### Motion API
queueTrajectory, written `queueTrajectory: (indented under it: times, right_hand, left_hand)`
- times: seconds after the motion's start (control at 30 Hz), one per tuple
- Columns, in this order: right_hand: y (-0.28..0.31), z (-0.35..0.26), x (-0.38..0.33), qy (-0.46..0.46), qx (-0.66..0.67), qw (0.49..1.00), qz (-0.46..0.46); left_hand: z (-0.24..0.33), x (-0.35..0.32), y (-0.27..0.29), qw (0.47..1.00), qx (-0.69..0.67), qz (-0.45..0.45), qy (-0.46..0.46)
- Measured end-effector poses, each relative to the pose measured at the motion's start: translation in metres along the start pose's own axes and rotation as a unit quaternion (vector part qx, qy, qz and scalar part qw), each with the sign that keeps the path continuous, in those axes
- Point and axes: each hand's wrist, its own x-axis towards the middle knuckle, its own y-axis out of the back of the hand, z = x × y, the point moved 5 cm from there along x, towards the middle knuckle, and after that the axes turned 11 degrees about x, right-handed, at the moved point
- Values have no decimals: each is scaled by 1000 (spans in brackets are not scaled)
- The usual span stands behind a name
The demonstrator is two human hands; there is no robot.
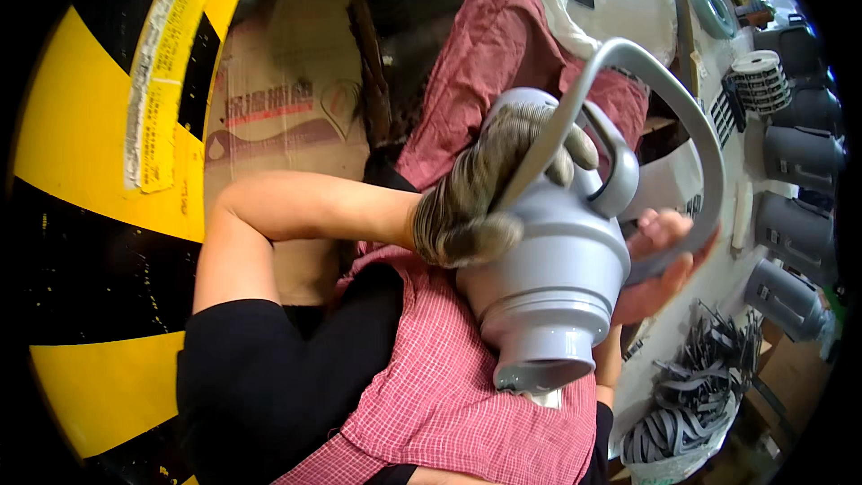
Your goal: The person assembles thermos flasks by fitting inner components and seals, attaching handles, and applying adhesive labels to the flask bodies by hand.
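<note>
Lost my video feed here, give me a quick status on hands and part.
Left hand, gloved, gripping the grey plastic housing from above. Right hand, bare, under it, holding the curved grey handle. Housing rests on the red checked apron. Nothing blocking.

I see a grey plastic housing (548, 278), round and stepped like a funnel body, tipped so its narrow open collar points down toward my lap. It sits pinned between my two grips: under my gloved palm on its upper shoulder, resting against my bare fingers on its far side. A curved grey handle (682, 117) arches up from its top, looping beyond the bare grip.
</note>
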Motion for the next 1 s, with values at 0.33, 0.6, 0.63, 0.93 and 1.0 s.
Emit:
queueTrajectory:
  times: [0.33,0.6,0.63,0.93,1.0]
  right_hand:
    - [-34,90,95,-334,139,882,-301]
    - [74,112,105,-373,353,856,-66]
    - [107,86,113,-319,294,901,-9]
    - [296,-111,236,121,-82,976,164]
    - [334,-94,278,118,-176,945,248]
  left_hand:
    - [-44,33,79,894,404,-196,7]
    - [-116,26,118,666,662,-321,-120]
    - [-117,9,121,664,647,-350,-134]
    - [-137,-130,208,813,458,159,322]
    - [-147,-137,207,818,453,142,327]
